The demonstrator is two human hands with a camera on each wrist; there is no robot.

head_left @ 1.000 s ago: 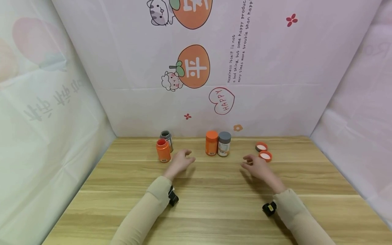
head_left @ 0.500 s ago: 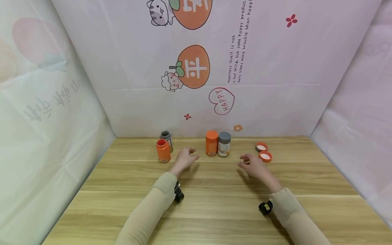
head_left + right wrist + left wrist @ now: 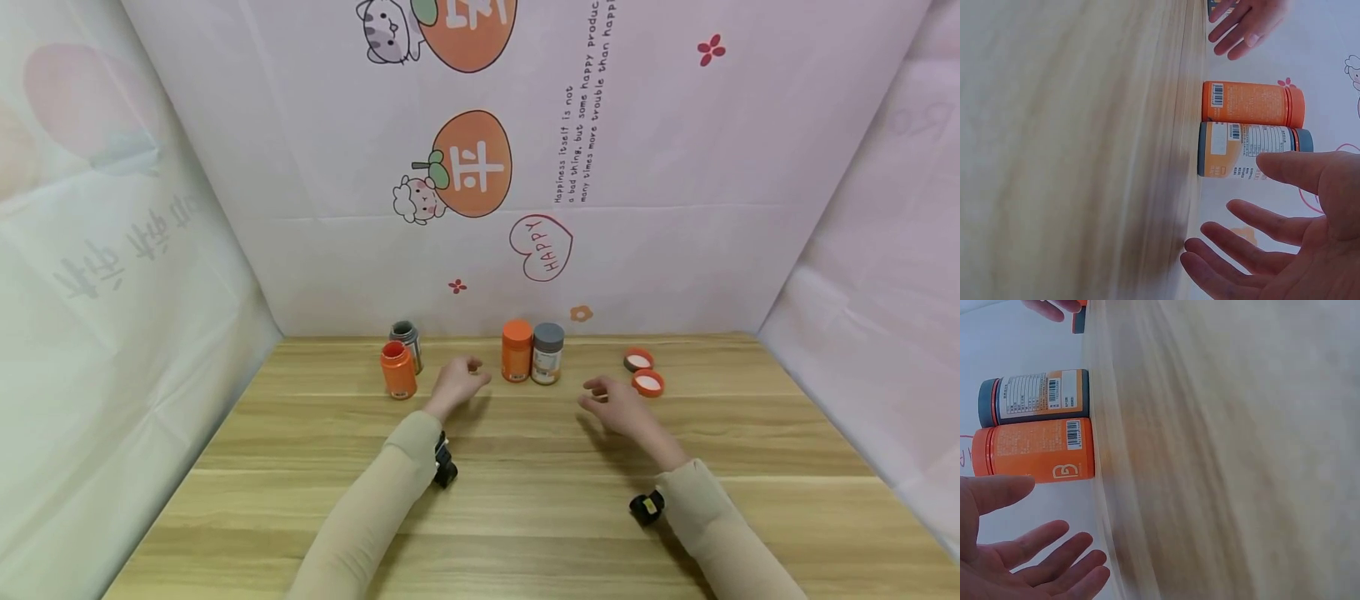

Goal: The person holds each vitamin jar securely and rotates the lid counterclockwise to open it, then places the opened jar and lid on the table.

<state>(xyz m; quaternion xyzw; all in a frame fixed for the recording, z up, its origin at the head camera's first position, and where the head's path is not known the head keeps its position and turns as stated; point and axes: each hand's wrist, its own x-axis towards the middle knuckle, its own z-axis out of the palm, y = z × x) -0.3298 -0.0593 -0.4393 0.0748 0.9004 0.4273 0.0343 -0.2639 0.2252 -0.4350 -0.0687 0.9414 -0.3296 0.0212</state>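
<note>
An orange jar (image 3: 516, 358) with an orange lid and a white-labelled jar (image 3: 547, 360) with a grey lid stand upright side by side at the back of the table. To their left my left hand (image 3: 458, 385) hovers with relaxed fingers and holds nothing. On the other side, my right hand (image 3: 618, 407) is likewise spread and bare. In the left wrist view, the left thumb appears close to the orange jar (image 3: 1041, 450). The right wrist view has the right thumb overlapping the white-labelled jar (image 3: 1222, 150); contact cannot be told.
Left of my left hand stand an uncapped orange jar (image 3: 399, 375) and, partly behind it, an uncapped grey jar (image 3: 416, 348). Two loose lids (image 3: 648, 383) lie liner side up beyond my right hand. A white printed cloth (image 3: 337, 275) hangs behind the wooden table (image 3: 540, 517).
My left hand has moved right, away from the uncapped jars and closer to the lidded pair. The right hand has shifted slightly left, away from the loose lids. The jars have stayed put.
</note>
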